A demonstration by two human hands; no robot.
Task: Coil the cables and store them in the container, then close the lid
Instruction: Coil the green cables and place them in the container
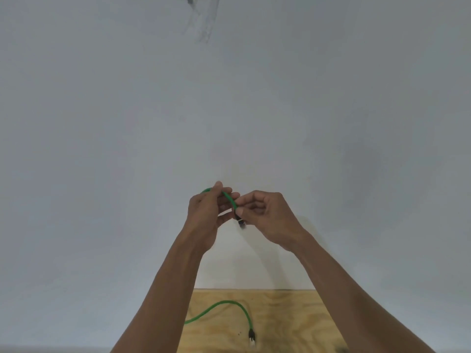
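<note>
a thin green cable (230, 199) is held up in front of a plain white wall (102, 123) by both hands. the left hand (207, 212) is curled round an arched stretch of it, with the cable passed over the fingers and pinned under the thumb. the right hand (265, 212) is closed in a pinch on the cable just above its dark plug (241, 222), which hangs below the fingertips between the two hands. the hands are nearly touching, and the short span between them is bent into the start of a loop.

lower down, a further length of green cable (224, 308) is laid in a loose arc on the pale plywood table (293, 322), near its far edge where it meets the wall, and is ended by a second dark plug with a light tip (252, 337). whether this is the same cable as the one held cannot be told, since the run is hidden behind the left forearm.

the work is judged to be at an early stage: a first turn is only being formed, and most of the length is uncoiled. no container or lid is seen, so storing and closing are left to be done.
</note>
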